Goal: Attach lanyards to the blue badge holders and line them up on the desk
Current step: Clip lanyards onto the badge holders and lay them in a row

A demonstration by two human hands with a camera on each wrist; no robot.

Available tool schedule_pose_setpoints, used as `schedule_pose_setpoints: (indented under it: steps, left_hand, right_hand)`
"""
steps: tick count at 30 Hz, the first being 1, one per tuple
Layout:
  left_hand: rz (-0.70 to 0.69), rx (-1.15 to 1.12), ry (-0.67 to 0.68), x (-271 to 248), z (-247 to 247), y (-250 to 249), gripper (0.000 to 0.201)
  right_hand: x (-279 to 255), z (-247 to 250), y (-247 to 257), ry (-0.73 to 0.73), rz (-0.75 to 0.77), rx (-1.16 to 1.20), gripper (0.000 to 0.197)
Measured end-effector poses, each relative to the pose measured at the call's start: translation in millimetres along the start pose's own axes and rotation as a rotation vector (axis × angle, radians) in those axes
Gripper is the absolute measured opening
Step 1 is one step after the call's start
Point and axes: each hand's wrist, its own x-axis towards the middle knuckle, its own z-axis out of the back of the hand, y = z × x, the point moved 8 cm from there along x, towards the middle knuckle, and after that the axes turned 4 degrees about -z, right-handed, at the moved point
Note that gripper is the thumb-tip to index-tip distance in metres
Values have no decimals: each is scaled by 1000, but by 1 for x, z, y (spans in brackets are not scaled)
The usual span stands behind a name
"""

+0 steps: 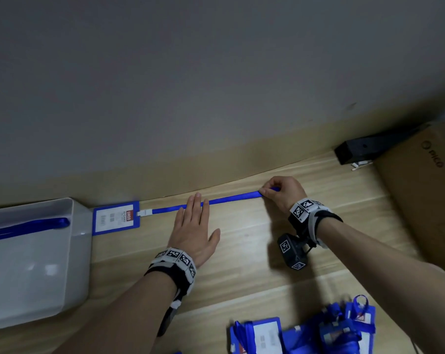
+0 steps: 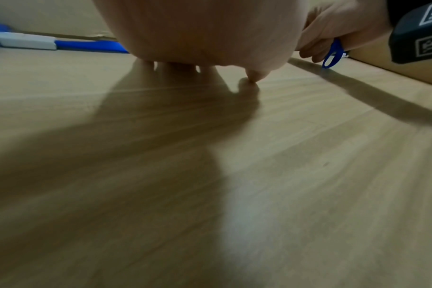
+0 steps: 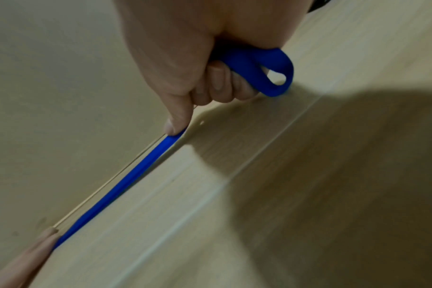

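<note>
A blue badge holder (image 1: 115, 217) lies flat by the wall at the desk's far edge, its white clip (image 1: 144, 213) joined to a blue lanyard (image 1: 231, 198) stretched straight to the right along the wall. My left hand (image 1: 194, 227) lies flat with straight fingers pressing the strap's middle. My right hand (image 1: 280, 191) pinches the lanyard's far loop end (image 3: 271, 68), fingers curled round it and the thumb pressing the strap (image 3: 141, 171) down. The left wrist view shows the clip (image 2: 25, 41) and strap (image 2: 91, 46) beyond my palm.
A grey plastic bin (image 1: 32, 264) with more blue lanyards (image 1: 27, 228) stands at the left. A pile of blue badge holders (image 1: 305, 330) with lanyards lies at the near edge. A cardboard box (image 1: 425, 190) and a black object (image 1: 356, 152) stand at the right.
</note>
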Motion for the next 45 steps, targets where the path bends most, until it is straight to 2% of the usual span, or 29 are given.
schedule_pose_setpoints:
  steps: [10, 18, 24, 27, 32, 35, 39, 42, 45]
  left_hand:
    - [18, -10, -61, 4, 12, -9, 76]
    - [-207, 57, 2, 37, 8, -67, 75]
    - [-217, 100, 68, 46, 0, -74, 72]
    - [-225, 88, 140, 48, 3, -74, 70]
    - [-222, 74, 161, 49, 4, -81, 70]
    - [-227, 76, 168, 49, 1, -81, 70]
    - [-235, 67, 136, 50, 2, -76, 73]
    - [-207, -100, 92, 45, 9, -73, 72]
    - [-180, -335, -99, 32, 32, -74, 64]
  right_hand:
    - [-4, 4, -3, -91, -50, -82, 17]
    - [-5, 6, -2, -107, -42, -118, 17]
    - [-5, 5, -5, -93, -24, -124, 13]
    - [-4, 23, -15, -95, -28, -137, 9]
    - [-4, 77, -54, -218, -81, -117, 8]
    - [-2, 87, -71, -234, -84, -46, 9]
    - [3, 82, -72, -253, -121, -10, 6]
    - [0, 78, -79, -304, -210, 93, 3]
    - [-18, 82, -78, -377, -224, 322, 1]
